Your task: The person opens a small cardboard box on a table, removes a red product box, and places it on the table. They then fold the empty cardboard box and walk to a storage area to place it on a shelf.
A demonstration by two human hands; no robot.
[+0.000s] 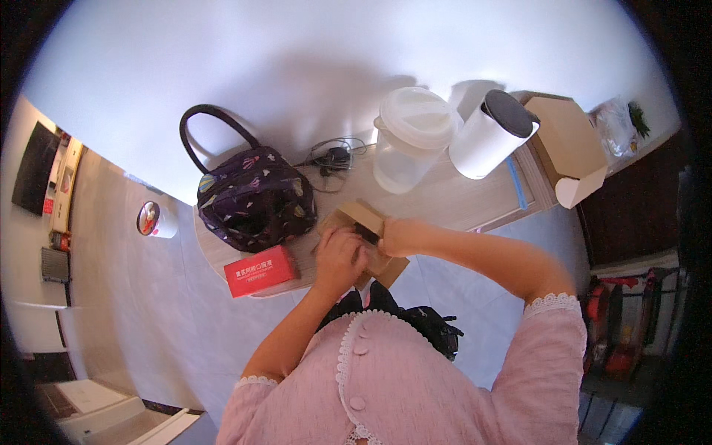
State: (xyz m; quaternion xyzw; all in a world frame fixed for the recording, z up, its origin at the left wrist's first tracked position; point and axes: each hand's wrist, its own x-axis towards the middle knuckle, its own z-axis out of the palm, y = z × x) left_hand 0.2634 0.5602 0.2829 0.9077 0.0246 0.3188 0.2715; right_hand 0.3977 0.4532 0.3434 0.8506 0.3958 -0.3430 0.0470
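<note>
Pink shirt [423,378] nearest. Cardboard box [363,214] at the table's [445,210] near edge; left hand [340,259] gripping its left side, right hand [401,237] curled at its right rim, can't tell what it pinches. Risk: hard tug might drag it off that edge.

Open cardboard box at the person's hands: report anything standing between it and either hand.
Nothing visible does: the left hand and right hand both touch the cardboard box. The red carton lies off to the left, not between them.
</note>
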